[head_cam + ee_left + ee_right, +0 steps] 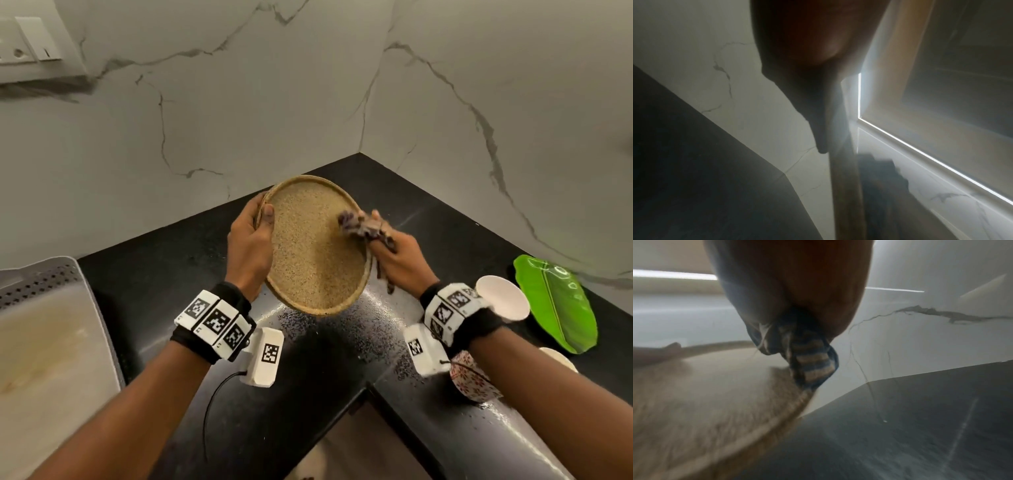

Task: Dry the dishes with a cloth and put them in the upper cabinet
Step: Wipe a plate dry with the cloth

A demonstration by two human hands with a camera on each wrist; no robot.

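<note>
My left hand clasps the plate by its 9 o'clock rim, tilted above the black surface. At 3 o'clock my right hand clenches the cloth, pressing it on the plate.

Open bench left of centre, right up to the far corner. Crowded near right: white bowl, green leaf plate, patterned cup. Grey tray blocking near left.
</note>
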